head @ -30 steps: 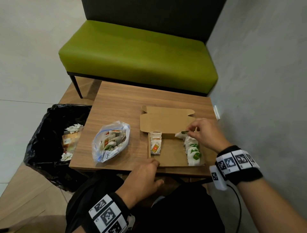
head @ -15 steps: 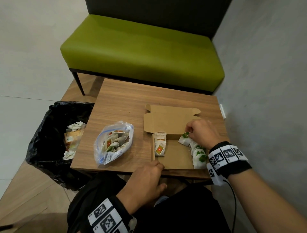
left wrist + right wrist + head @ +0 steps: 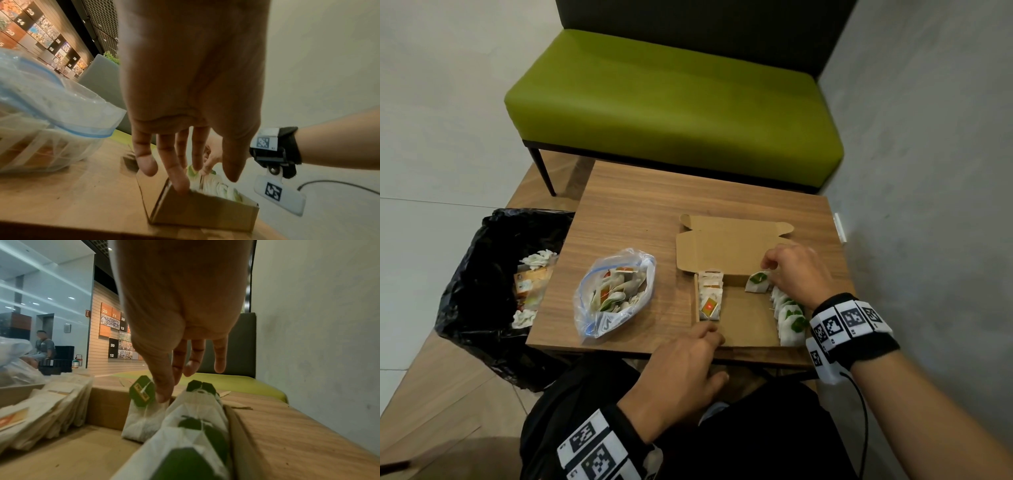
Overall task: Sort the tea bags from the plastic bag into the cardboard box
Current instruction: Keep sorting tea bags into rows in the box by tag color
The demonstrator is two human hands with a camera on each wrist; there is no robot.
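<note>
An open cardboard box (image 3: 744,329) lies on the wooden table (image 3: 640,219), its lid folded flat behind it. Orange-tag tea bags (image 3: 709,297) stand along its left wall and green-tag tea bags (image 3: 790,317) along its right wall. My right hand (image 3: 768,269) pinches the top of one green-tag tea bag (image 3: 144,412) between thumb and forefinger. That bag stands on the box floor at the far end of the green row (image 3: 195,420). My left hand (image 3: 185,175) is open, with straight fingers resting on the box's near left corner (image 3: 201,211). The clear plastic bag (image 3: 613,294) of tea bags lies left of the box.
A black bin bag (image 3: 482,301) holding discarded wrappers stands off the table's left side. A green bench (image 3: 671,109) is behind the table and a grey wall (image 3: 928,171) runs close along the right. A seated person (image 3: 43,345) is far off.
My right hand has lowered the green-tag tea bag onto the box floor at the far end of the green row. The left hand has stayed at the box's corner.
</note>
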